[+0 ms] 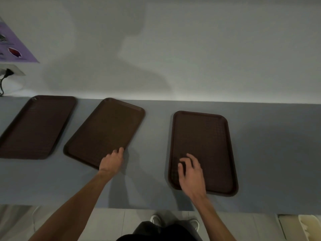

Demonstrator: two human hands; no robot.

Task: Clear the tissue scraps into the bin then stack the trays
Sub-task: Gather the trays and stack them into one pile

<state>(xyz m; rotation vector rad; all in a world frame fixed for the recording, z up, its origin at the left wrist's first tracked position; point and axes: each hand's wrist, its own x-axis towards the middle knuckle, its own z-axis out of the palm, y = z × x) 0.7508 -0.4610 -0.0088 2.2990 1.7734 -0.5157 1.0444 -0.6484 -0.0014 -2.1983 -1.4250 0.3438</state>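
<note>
**Two hands on brown serving trays, stacking not yet begun**

Possible trouble first: a one-corner hold by the left hand (112, 161), likely to let the middle tray (104, 129) swing or tip if lifted, scraping the desk (269, 153) or knocking a neighbour. Smooth plastic rims, so a slip from a light grip also plausible. Crooked stack likely too, given the middle tray's skew against the straighter right tray (208, 141).

Left fingers (120, 151) narrow, curled over the rim at the middle tray's near right corner, gripping it. Right hand (191, 173) over the near end of the right tray, its fingers (190, 156) loosely spread and bent, holding nothing; tips either touching the tray floor or just above it, hard to tell in the dim light.

Further out: third tray (34, 126) at the far left, partly cut off by the frame edge. All three flat on the grey desk, apart from one another, none stacked. No tissue scraps visible on any tray or on the desk, so clearing judged done and stacking the step in hand. Pale container (309, 226) on the floor at the lower right, possibly the bin, only partly in view. Beyond, a plain wall (191, 49), with a purple poster (13, 42) and a plugged socket (8, 73) at the upper left.
</note>
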